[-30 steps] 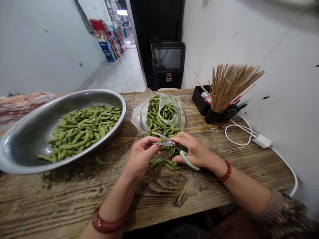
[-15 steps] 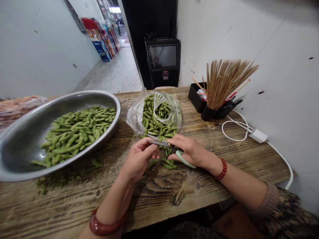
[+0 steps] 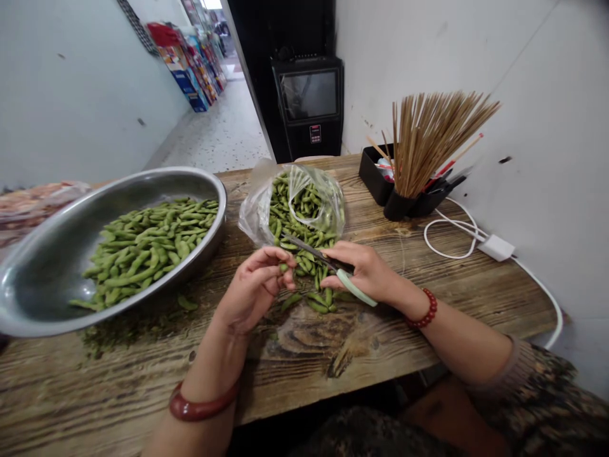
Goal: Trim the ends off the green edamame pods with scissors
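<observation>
Pinched between the fingertips of my left hand (image 3: 259, 282) is an edamame pod (image 3: 283, 268), mostly covered by the fingers. My right hand (image 3: 364, 270) grips a pair of scissors (image 3: 354, 289) with pale green handles, blades pointing left and a little apart from the left fingers. Just beyond both hands, a clear plastic bag (image 3: 257, 212) lies open, full of edamame pods (image 3: 309, 200). Several loose pods (image 3: 318, 302) have spilled onto the wood below the blades. On the left stands a big metal basin (image 3: 221, 216) with a heap of pods (image 3: 152, 244) in it.
Green trimmings (image 3: 118, 330) and a stray pod lie under the basin's near rim. At the back right, a black holder (image 3: 375, 174) carries many thin sticks (image 3: 428, 143). A white cable with an adapter (image 3: 497, 247) runs along the wall. A pink-filled bag (image 3: 42, 203) sits behind the basin.
My left hand has drawn slightly left and away from the scissors, and the pod at its fingertips now shows. The blades now point further up towards the bag.
</observation>
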Available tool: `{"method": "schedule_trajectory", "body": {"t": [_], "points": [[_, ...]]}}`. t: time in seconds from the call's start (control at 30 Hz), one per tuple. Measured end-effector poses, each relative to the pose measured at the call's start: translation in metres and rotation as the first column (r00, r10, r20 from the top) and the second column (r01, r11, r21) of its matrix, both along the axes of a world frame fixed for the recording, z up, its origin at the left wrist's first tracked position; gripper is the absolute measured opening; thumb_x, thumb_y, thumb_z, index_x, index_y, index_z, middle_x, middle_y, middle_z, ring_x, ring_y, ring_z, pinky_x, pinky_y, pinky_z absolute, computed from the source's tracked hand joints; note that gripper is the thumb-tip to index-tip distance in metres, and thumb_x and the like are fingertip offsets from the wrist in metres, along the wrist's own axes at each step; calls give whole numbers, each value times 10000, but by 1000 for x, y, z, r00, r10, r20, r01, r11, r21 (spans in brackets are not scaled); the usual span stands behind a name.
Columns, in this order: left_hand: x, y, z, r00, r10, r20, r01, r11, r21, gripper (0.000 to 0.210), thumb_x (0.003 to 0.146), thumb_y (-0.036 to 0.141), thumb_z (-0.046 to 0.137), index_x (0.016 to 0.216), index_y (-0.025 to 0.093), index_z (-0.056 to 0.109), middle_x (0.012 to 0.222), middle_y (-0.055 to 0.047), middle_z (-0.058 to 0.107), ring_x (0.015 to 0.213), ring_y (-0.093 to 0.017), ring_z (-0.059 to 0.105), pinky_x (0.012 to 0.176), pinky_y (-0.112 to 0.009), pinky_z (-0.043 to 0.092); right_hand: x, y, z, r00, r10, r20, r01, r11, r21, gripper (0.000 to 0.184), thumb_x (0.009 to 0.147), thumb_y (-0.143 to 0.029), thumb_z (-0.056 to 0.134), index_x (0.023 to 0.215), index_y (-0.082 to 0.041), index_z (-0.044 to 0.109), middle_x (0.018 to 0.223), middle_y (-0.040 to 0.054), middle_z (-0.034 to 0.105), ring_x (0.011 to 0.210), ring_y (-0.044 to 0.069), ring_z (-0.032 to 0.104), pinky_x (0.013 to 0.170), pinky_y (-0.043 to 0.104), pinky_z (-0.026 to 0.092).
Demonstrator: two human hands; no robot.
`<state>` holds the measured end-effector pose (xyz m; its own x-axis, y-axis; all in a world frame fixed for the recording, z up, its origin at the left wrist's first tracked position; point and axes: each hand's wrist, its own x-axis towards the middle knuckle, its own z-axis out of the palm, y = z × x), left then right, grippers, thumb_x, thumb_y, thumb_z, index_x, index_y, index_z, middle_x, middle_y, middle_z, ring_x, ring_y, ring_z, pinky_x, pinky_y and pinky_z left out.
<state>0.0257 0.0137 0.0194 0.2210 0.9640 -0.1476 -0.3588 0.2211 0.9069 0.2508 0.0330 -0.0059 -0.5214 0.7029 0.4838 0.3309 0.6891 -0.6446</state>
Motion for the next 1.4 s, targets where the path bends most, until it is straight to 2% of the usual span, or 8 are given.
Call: {"method": "schedule_trajectory", "body": {"t": [0.13, 0.27, 0.57, 0.67, 0.83, 0.93, 1.1, 1.4], "points": [[-8, 2, 5, 976, 8, -219, 2, 999, 43, 116, 705, 247, 696, 781, 169, 657, 670, 2, 561, 521, -88, 436, 440, -184, 339, 1, 0, 3, 1000, -1, -10, 1, 1000, -5, 431, 796, -403, 703, 1118, -128, 624, 878, 58, 618, 752, 157, 575, 692, 276, 472], [-14, 4, 5, 675, -50, -736, 259, 950, 174, 82, 690, 237, 706, 661, 162, 692, 580, 7, 548, 557, -113, 452, 525, -207, 356, 1, -1, 4, 1000, -4, 6, 3, 1000, 10, 409, 814, -405, 683, 1120, -141, 619, 875, 53, 609, 747, 154, 565, 684, 275, 464], [-15, 6, -9, 258, -73, -963, 542, 836, 81, 40, 678, 231, 661, 652, 203, 650, 600, 16, 561, 553, -134, 456, 518, -227, 300, 1, 1, 5, 999, -34, 24, 34, 999, 11, 380, 822, -396, 674, 1088, -129, 628, 873, 55, 606, 755, 156, 558, 682, 273, 460], [-11, 5, -5, 342, -47, -938, 507, 850, 143, 76, 713, 236, 638, 661, 188, 612, 606, 20, 523, 576, -131, 442, 539, -227, 312, 1, 0, 6, 999, -25, 24, 25, 1000, 1, 374, 817, -386, 682, 1086, -131, 631, 851, 48, 598, 732, 152, 548, 668, 270, 455], [-8, 1, 4, 768, -52, -638, 227, 954, 195, 152, 771, 285, 650, 742, 166, 559, 717, 2, 536, 650, -118, 456, 587, -221, 371, 0, -4, 8, 1000, -20, -7, 19, 999, -28, 390, 803, -346, 706, 1125, -144, 617, 886, 56, 615, 772, 162, 570, 703, 276, 464], [-7, -1, 1, 901, -33, -433, 87, 991, 105, 206, 749, 315, 700, 804, 167, 568, 713, 11, 541, 568, -87, 408, 483, -192, 317, -1, -5, 8, 1000, -31, -2, 31, 998, -51, 420, 788, -345, 721, 1144, -152, 610, 932, 66, 616, 780, 166, 577, 719, 287, 475], [-3, -2, -8, 955, -38, -293, 44, 999, 13, 245, 712, 320, 750, 868, 151, 669, 654, 25, 535, 486, -50, 377, 441, -170, 297, -2, -8, 7, 994, 38, 102, -30, 997, -74, 548, 765, -346, 743, 1247, -172, 549, 1003, 78, 586, 844, 188, 571, 761, 318, 488], [-2, -3, -10, 929, -47, -366, 112, 981, 157, 127, 736, 259, 727, 804, 152, 725, 676, -13, 592, 491, -66, 424, 454, -188, 341, -5, -11, 9, 982, 86, 169, -83, 996, -25, 594, 778, -366, 728, 1291, -163, 509, 1029, 93, 576, 912, 214, 551, 785, 335, 477]]}}
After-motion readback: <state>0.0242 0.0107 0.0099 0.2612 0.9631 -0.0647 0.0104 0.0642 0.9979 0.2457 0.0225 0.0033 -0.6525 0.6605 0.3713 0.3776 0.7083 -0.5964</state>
